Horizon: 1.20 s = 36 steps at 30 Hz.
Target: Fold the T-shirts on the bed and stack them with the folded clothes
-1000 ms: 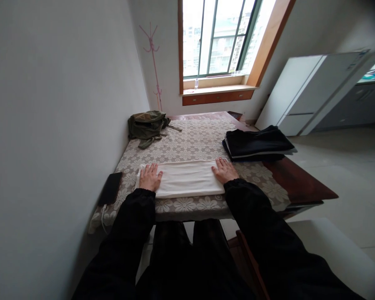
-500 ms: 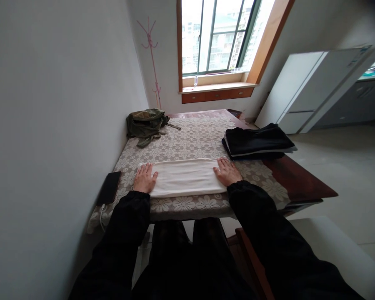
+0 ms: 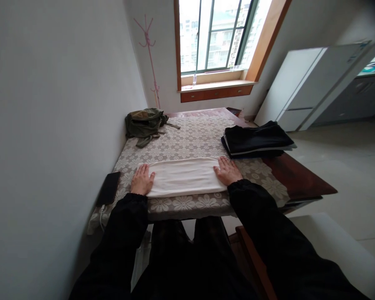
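A white cloth [image 3: 186, 177], folded into a long flat strip, lies crosswise near the front edge of the table. Flat on its left end rests my left hand [image 3: 141, 180], fingers stretched forward. My right hand [image 3: 228, 171] lies on the right end in the same way, its thumb turned inward. Both hands are open and press on the fabric without gripping it. Shallow wrinkles run along the cloth between them. What it is when unfolded cannot be made out.
A lace tablecloth [image 3: 190, 139] covers most of the table. Dark folded clothes [image 3: 256, 139] are stacked at the right, beyond my right hand. A green backpack [image 3: 145, 123] sits at the back left. A phone [image 3: 108, 188] with a white cable lies at the left edge.
My left hand has slid slightly to the left along the cloth's end. The right hand stays in nearly the same place. The view has shifted a little.
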Available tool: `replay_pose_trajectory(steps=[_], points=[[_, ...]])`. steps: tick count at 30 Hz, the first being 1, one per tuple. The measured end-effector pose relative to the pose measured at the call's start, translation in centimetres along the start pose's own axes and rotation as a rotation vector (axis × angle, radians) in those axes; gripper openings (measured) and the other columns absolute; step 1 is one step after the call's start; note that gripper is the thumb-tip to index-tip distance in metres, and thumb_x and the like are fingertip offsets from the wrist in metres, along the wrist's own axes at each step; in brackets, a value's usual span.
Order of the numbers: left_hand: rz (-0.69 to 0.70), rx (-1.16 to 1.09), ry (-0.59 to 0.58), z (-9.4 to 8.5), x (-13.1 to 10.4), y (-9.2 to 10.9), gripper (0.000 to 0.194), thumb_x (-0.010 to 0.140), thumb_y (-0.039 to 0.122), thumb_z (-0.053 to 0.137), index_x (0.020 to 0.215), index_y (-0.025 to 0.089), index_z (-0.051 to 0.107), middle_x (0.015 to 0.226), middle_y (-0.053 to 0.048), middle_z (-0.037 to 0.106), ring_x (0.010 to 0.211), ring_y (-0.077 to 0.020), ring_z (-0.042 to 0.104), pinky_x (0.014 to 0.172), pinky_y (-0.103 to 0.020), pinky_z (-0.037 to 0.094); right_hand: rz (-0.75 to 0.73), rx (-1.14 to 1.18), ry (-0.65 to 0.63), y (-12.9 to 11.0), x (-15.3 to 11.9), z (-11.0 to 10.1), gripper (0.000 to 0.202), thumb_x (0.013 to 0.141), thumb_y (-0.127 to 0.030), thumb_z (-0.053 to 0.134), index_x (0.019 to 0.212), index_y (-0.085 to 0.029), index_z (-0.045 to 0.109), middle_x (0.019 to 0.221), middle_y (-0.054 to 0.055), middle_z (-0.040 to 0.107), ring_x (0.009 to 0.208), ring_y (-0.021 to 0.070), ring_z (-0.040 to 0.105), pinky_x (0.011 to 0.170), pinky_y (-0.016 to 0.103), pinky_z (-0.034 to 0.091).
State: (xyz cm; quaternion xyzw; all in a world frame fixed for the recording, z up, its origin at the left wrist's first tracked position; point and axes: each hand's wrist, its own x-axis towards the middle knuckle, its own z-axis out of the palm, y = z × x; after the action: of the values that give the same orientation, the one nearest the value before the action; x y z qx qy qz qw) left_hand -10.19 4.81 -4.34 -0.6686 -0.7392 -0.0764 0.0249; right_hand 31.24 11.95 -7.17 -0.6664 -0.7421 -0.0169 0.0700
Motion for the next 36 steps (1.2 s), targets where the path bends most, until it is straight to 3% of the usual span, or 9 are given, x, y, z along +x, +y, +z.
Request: replay_pose_trajectory(steps=[7,10,13,17,20,25,36], points=[[0.001,0.024,0.004,0.0,-2.1,0.9,0.069,0.105,0.044,0.028,0.159,0.001,0.037,0.168,-0.018,0.035,0.156,-0.0319,0.031,0.129,-0.049,0.022,-0.043,-0.043,0.043,-0.2,-1.0,0.0,0.067,0.104,-0.036,0.025,0.159,0.001,0.038,0.167,0.018,0.036,0.157,0.0286,0.029,0.130,0.050,0.015],[0.001,0.051,0.040,0.3,-3.1,2.7,0.067,0.105,0.041,0.028,0.159,0.003,0.040,0.170,-0.018,0.029,0.158,-0.0345,0.027,0.129,-0.054,0.017,-0.090,-0.048,0.079,-1.6,-2.1,-0.1,0.068,0.103,-0.035,0.028,0.162,-0.002,0.033,0.170,0.016,0.031,0.159,0.0304,0.023,0.130,0.053,0.011],[0.127,0.022,0.013,0.7,-3.2,6.1,0.063,0.104,0.036,0.029,0.160,0.009,0.040,0.170,-0.013,0.032,0.158,-0.0316,0.026,0.130,-0.054,0.015,-0.218,-0.023,0.090,-5.2,-3.1,-0.3,0.068,0.103,-0.038,0.031,0.165,-0.010,0.028,0.173,0.011,0.025,0.161,0.0299,0.016,0.130,0.053,0.009],[0.235,-0.057,-0.026,1.4,-1.5,10.9,0.062,0.103,0.036,0.032,0.160,0.012,0.040,0.168,-0.011,0.037,0.157,-0.0311,0.031,0.129,-0.053,0.021,-0.308,0.054,0.019,-11.3,-2.9,-0.8,0.064,0.105,-0.041,0.029,0.164,-0.017,0.035,0.173,0.007,0.023,0.160,0.0286,0.019,0.130,0.054,0.010],[0.255,-0.077,-0.023,1.8,-0.2,12.7,0.062,0.104,0.037,0.031,0.161,0.014,0.040,0.169,-0.010,0.036,0.157,-0.0317,0.030,0.128,-0.054,0.022,-0.286,0.103,-0.035,-14.2,-1.8,-1.0,0.062,0.105,-0.038,0.028,0.163,-0.016,0.036,0.172,0.008,0.026,0.160,0.0282,0.020,0.129,0.052,0.014],[0.281,-0.092,-0.008,2.4,0.5,12.8,0.063,0.104,0.035,0.030,0.163,0.017,0.034,0.170,-0.009,0.034,0.160,-0.0299,0.023,0.129,-0.056,0.017,-0.252,0.129,-0.043,-14.8,-1.2,-1.1,0.064,0.105,-0.033,0.028,0.165,-0.012,0.029,0.173,0.010,0.023,0.161,0.0289,0.017,0.129,0.051,0.014],[0.224,-0.103,-0.020,2.4,-0.4,13.2,0.064,0.103,0.036,0.030,0.163,0.015,0.035,0.171,-0.008,0.032,0.159,-0.0299,0.023,0.130,-0.055,0.015,-0.291,0.126,-0.038,-14.4,-2.1,-0.6,0.065,0.104,-0.033,0.030,0.163,-0.004,0.031,0.171,0.017,0.023,0.160,0.0299,0.020,0.129,0.048,0.016]])
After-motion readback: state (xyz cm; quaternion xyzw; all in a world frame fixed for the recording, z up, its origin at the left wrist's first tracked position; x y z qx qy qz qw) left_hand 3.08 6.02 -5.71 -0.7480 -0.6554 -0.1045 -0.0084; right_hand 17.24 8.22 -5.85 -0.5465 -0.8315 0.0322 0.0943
